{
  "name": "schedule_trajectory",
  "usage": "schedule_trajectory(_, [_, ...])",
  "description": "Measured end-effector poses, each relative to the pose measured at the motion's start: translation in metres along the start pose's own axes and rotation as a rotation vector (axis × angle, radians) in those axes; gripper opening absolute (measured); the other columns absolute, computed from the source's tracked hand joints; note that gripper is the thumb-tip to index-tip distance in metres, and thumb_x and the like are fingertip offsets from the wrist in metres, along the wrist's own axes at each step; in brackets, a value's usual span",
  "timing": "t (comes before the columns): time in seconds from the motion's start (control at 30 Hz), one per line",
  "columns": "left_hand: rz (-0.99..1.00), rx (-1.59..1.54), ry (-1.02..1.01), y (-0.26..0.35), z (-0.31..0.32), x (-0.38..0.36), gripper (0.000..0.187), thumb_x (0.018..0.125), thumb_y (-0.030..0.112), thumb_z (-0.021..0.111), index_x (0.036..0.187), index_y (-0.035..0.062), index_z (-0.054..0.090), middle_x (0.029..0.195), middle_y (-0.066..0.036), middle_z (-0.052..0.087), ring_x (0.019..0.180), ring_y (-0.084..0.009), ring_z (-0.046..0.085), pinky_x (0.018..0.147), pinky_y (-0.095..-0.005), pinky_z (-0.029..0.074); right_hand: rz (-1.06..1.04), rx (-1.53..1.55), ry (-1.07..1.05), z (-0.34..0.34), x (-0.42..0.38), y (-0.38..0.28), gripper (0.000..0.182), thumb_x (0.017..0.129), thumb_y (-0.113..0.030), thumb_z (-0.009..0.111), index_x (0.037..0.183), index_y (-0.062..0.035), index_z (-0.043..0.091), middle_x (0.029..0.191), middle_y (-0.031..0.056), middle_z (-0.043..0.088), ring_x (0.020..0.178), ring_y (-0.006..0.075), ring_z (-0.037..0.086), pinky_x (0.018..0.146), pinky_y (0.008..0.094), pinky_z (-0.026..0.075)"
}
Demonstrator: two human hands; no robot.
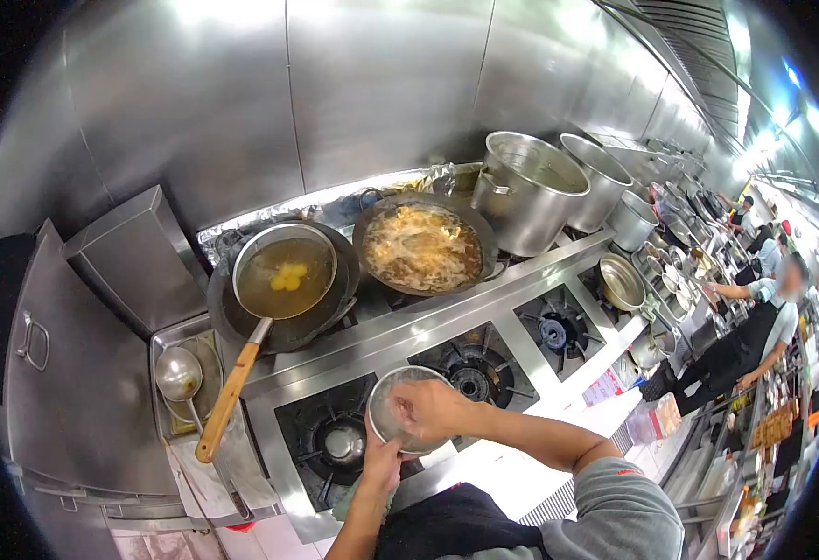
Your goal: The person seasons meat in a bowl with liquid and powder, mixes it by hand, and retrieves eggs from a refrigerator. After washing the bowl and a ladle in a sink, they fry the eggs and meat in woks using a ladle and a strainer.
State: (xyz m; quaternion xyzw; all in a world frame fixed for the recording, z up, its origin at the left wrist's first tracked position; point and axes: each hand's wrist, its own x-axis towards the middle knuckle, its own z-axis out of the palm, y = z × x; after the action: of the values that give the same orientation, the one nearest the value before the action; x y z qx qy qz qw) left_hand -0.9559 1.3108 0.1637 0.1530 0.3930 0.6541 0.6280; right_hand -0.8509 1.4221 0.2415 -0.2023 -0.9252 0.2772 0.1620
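Note:
My left hand [383,459] grips the lower left rim of a round bowl [383,399] over the front burners. Inside the bowl is my right hand [433,411], reaching in from the right with its fingers curled together. What those fingers hold, if anything, is hidden, and so is most of the bowl's content. Ahead and to the left, a wooden-handled strainer [232,397] rests in a dark wok [227,313]. Several yellow round pieces [288,276] sit in the liquid there. Beside it, a second wok [489,245] holds foaming, bubbling brown liquid [420,247].
A metal ladle [179,375] lies in a tray [159,347] at the left. Tall stockpots [528,210] stand at the back right. Burners [473,373] line the front. A metal pan [622,282] sits farther right. A co-worker in an apron [736,350] stands at the far right.

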Motion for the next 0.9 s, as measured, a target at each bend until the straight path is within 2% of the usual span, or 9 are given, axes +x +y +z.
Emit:
schedule_trajectory(0.07, [0.004, 0.004, -0.004, 0.000, 0.005, 0.008, 0.087, 0.070, -0.017, 0.037, 0.142, 0.0267, 0.016, 0.136, -0.010, 0.037, 0.119, -0.0295, 0.048, 0.077, -0.0462, 0.058, 0.020, 0.072, 0.109, -0.011, 0.002, 0.006, 0.028, 0.070, -0.012, 0.064, 0.097, -0.0049, 0.060, 0.074, 0.0118, 0.059, 0.066, 0.0316, 0.060, 0.061, 0.0389, 0.050])
schedule_trajectory(0.17, [0.010, 0.014, 0.003, 0.002, 0.006, 0.023, 0.086, 0.070, -0.016, 0.038, 0.142, 0.0260, 0.016, 0.135, -0.011, 0.037, 0.119, -0.0300, 0.048, 0.077, -0.0464, 0.058, -0.044, 0.036, 0.008, -0.025, 0.007, 0.026, 0.023, 0.070, -0.009, 0.064, 0.092, -0.0037, 0.063, 0.075, 0.0112, 0.062, 0.068, 0.0271, 0.063, 0.062, 0.0346, 0.051])
schedule_trajectory(0.23, [0.014, 0.010, -0.003, 0.000, 0.002, 0.033, 0.084, 0.071, -0.015, 0.038, 0.141, 0.0250, 0.016, 0.135, -0.011, 0.037, 0.118, -0.0311, 0.049, 0.077, -0.0479, 0.058, 0.059, 0.158, -0.013, -0.039, 0.009, 0.039, 0.016, 0.070, -0.007, 0.065, 0.085, -0.0019, 0.063, 0.077, 0.0103, 0.066, 0.070, 0.0214, 0.065, 0.063, 0.0304, 0.051])
schedule_trajectory(0.37, [0.012, -0.004, 0.006, -0.004, -0.005, 0.046, 0.082, 0.072, -0.014, 0.038, 0.141, 0.0236, 0.015, 0.135, -0.012, 0.037, 0.117, -0.0335, 0.050, 0.076, -0.0506, 0.057, 0.055, 0.084, 0.090, -0.088, 0.025, 0.066, 0.014, 0.071, -0.009, 0.065, 0.083, -0.0028, 0.063, 0.072, 0.0095, 0.066, 0.067, 0.0209, 0.065, 0.063, 0.0310, 0.052])
schedule_trajectory(0.57, [-0.009, -0.027, 0.158, -0.009, -0.017, 0.035, 0.079, 0.073, -0.014, 0.036, 0.141, 0.0210, 0.015, 0.133, -0.014, 0.038, 0.115, -0.0376, 0.051, 0.076, -0.0558, 0.056, 0.082, 0.091, 0.154, -0.143, 0.052, 0.117, 0.006, 0.071, 0.000, 0.062, 0.078, 0.0012, 0.062, 0.074, 0.0042, 0.070, 0.066, 0.0168, 0.066, 0.063, 0.0269, 0.053])
schedule_trajectory(0.63, [-0.004, -0.064, 0.181, -0.017, -0.028, 0.027, 0.080, 0.073, -0.014, 0.036, 0.142, 0.0205, 0.016, 0.133, -0.015, 0.038, 0.115, -0.0372, 0.050, 0.076, -0.0571, 0.055, 0.141, 0.137, 0.232, -0.144, 0.064, 0.145, 0.007, 0.073, 0.003, 0.058, 0.079, -0.0002, 0.061, 0.074, 0.0025, 0.070, 0.064, 0.0110, 0.066, 0.061, 0.0256, 0.052])
schedule_trajectory(0.8, [0.035, -0.090, 0.253, -0.029, -0.031, 0.018, 0.080, 0.073, -0.014, 0.037, 0.142, 0.0195, 0.017, 0.133, -0.015, 0.038, 0.116, -0.0357, 0.049, 0.075, -0.0573, 0.055, 0.174, 0.088, 0.211, -0.124, 0.123, 0.194, 0.004, 0.073, -0.004, 0.061, 0.074, -0.0002, 0.063, 0.075, 0.0104, 0.068, 0.062, 0.0172, 0.065, 0.061, 0.0272, 0.052])
schedule_trajectory(0.87, [0.067, -0.094, 0.288, -0.028, -0.026, 0.014, 0.080, 0.073, -0.014, 0.037, 0.142, 0.0194, 0.016, 0.133, -0.015, 0.037, 0.116, -0.0352, 0.049, 0.075, -0.0571, 0.055, 0.180, -0.185, 0.233, -0.098, 0.148, 0.221, 0.008, 0.074, -0.007, 0.059, 0.073, -0.0017, 0.064, 0.074, 0.0150, 0.066, 0.064, 0.0252, 0.064, 0.063, 0.0327, 0.053])
schedule_trajectory(0.9, [0.060, -0.092, 0.308, -0.027, -0.024, 0.011, 0.080, 0.073, -0.014, 0.038, 0.142, 0.0186, 0.016, 0.133, -0.014, 0.037, 0.116, -0.0354, 0.049, 0.075, -0.0575, 0.055, 0.171, -0.179, 0.230, -0.085, 0.159, 0.232, 0.008, 0.074, -0.007, 0.059, 0.073, -0.0017, 0.064, 0.074, 0.0150, 0.066, 0.064, 0.0252, 0.064, 0.063, 0.0327, 0.053])
